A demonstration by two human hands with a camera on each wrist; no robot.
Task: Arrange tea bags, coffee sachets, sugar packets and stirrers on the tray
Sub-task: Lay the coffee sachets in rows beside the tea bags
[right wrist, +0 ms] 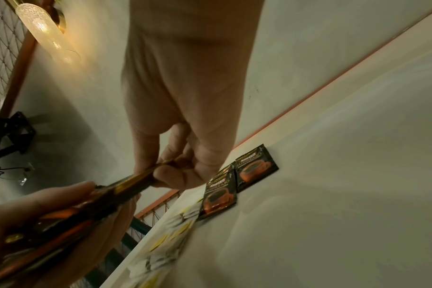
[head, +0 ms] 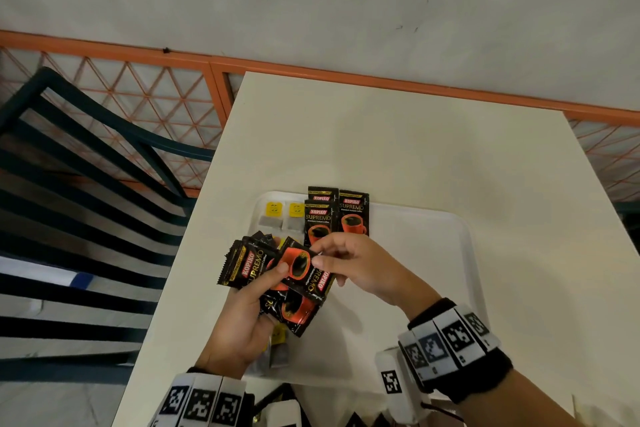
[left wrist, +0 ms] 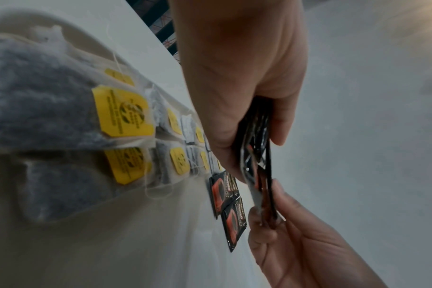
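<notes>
My left hand (head: 249,302) grips a fanned bunch of black coffee sachets (head: 249,267) above the white tray's (head: 433,253) left part. My right hand (head: 332,256) pinches the top sachet (head: 304,270) of that bunch at its edge; the right wrist view shows the same pinch on the sachet's rim (right wrist: 146,175). Three coffee sachets (head: 337,213) lie flat at the tray's far edge. Tea bags with yellow tags (head: 282,215) lie in rows along the tray's left side (left wrist: 121,113). No sugar packets or stirrers show.
The tray sits on a cream table (head: 381,135). A dark slatted chair (head: 69,201) stands to the left. An orange lattice rail (head: 156,104) runs behind. More dark sachets (head: 349,421) peek in at the near table edge.
</notes>
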